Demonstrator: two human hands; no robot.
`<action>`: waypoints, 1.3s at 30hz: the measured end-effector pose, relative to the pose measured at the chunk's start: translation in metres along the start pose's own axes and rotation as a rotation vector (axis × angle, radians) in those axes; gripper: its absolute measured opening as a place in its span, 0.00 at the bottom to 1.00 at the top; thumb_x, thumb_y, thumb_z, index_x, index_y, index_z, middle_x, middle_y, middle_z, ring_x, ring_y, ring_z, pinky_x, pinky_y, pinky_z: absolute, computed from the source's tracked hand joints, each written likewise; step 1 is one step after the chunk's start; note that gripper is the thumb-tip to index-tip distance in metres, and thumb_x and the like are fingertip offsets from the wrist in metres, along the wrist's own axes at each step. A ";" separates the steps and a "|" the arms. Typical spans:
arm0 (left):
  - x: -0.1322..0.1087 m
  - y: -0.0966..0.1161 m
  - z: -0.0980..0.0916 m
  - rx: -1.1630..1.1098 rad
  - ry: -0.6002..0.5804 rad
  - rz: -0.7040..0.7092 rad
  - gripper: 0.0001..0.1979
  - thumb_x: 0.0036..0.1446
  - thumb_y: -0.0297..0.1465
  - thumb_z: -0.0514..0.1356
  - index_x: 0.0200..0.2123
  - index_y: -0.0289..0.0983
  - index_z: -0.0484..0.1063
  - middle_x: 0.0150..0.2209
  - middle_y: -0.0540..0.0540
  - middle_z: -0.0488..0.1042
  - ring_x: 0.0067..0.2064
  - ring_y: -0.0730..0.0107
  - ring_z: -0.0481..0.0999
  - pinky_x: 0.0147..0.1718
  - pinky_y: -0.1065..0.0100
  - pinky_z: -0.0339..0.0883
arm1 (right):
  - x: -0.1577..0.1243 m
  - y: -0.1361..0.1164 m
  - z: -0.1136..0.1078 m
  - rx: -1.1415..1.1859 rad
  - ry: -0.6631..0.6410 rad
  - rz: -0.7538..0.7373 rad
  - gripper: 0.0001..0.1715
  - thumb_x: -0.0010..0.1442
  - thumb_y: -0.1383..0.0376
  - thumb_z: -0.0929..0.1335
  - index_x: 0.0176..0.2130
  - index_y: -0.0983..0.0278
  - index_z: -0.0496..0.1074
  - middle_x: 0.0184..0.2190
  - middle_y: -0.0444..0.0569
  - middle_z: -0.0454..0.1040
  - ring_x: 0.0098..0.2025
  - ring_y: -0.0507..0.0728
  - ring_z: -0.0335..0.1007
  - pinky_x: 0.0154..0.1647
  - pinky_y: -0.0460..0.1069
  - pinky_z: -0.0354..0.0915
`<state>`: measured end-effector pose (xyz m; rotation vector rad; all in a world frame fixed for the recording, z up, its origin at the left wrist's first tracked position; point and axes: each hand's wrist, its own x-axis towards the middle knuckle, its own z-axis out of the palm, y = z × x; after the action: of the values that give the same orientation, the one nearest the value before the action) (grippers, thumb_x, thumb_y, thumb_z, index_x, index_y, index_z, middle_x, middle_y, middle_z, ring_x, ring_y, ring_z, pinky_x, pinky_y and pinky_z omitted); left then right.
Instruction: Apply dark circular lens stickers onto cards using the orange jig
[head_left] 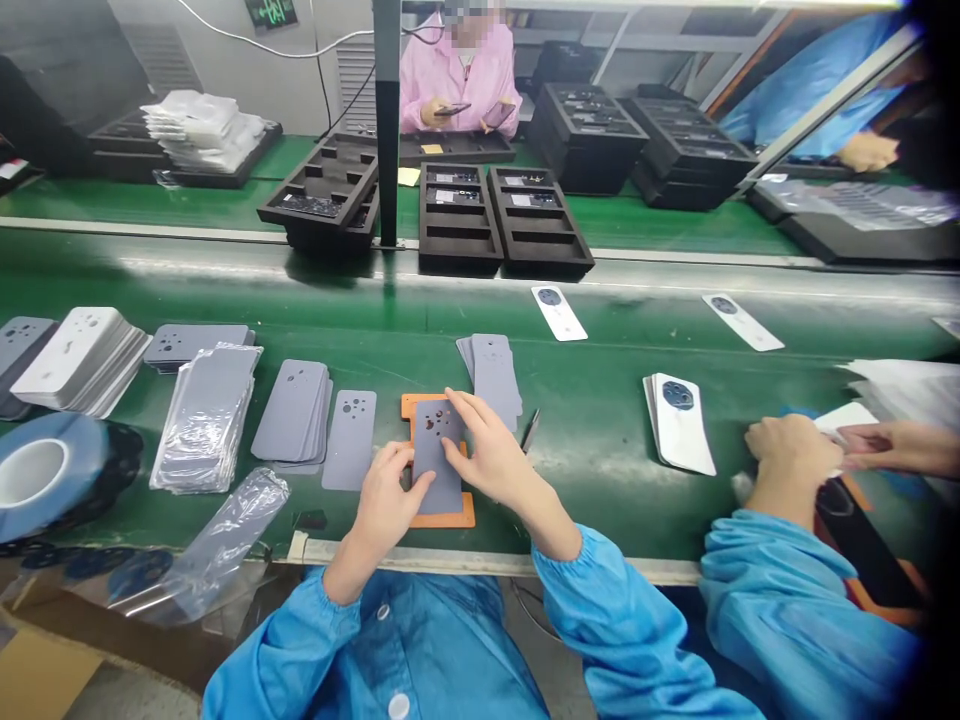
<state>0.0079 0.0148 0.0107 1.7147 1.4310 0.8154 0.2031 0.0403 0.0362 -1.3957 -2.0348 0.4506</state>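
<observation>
A grey phone back panel (437, 474) with camera holes at its top lies on an orange fixture (444, 520) in front of me. My left hand (388, 497) is closed at the panel's left edge, thumb on its face. Across the right edge reaches my right hand (491, 450), fingers along the top corner and thumb on the panel, holding it too. Just left of the fixture lies a single grey panel (349, 440). Behind my right hand is a small stack of grey panels (495, 372).
Grey panel stacks (292, 412), a plastic-wrapped stack (204, 420), white panels (75, 355) and a blue tape roll (56, 470) stand left. White panels with dark camera rings (682, 425) lie right, near a co-worker's hands (795, 455). Black trays (459, 222) sit beyond the conveyor.
</observation>
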 end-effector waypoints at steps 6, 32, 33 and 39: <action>-0.019 -0.005 0.003 0.383 0.083 0.168 0.34 0.59 0.36 0.66 0.66 0.40 0.60 0.67 0.34 0.59 0.65 0.46 0.64 0.57 0.49 0.67 | 0.009 0.002 0.004 -0.091 -0.071 -0.036 0.33 0.61 0.73 0.65 0.64 0.61 0.61 0.55 0.59 0.68 0.58 0.68 0.65 0.59 0.66 0.66; -0.063 -0.017 0.018 0.737 -0.150 0.372 0.29 0.66 0.29 0.56 0.69 0.34 0.58 0.69 0.37 0.60 0.70 0.49 0.58 0.64 0.45 0.60 | -0.025 -0.018 0.056 -0.391 -0.263 0.103 0.42 0.70 0.46 0.58 0.73 0.65 0.50 0.74 0.53 0.45 0.75 0.68 0.38 0.70 0.68 0.46; -0.063 -0.017 0.019 0.735 -0.148 0.373 0.29 0.66 0.29 0.56 0.69 0.34 0.58 0.70 0.37 0.60 0.71 0.49 0.58 0.64 0.45 0.60 | -0.024 -0.018 0.057 -0.392 -0.270 0.112 0.43 0.70 0.45 0.58 0.73 0.65 0.50 0.74 0.53 0.45 0.75 0.68 0.38 0.70 0.68 0.45; -0.064 -0.018 0.020 0.734 -0.150 0.373 0.29 0.66 0.28 0.55 0.69 0.33 0.57 0.70 0.36 0.59 0.71 0.48 0.56 0.63 0.45 0.61 | -0.023 -0.018 0.055 -0.376 -0.280 0.127 0.43 0.69 0.44 0.58 0.73 0.65 0.50 0.74 0.52 0.44 0.75 0.67 0.39 0.71 0.68 0.43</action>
<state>0.0042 -0.0491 -0.0158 2.5904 1.4175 0.3286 0.1598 0.0154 -0.0009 -1.7765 -2.3540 0.3439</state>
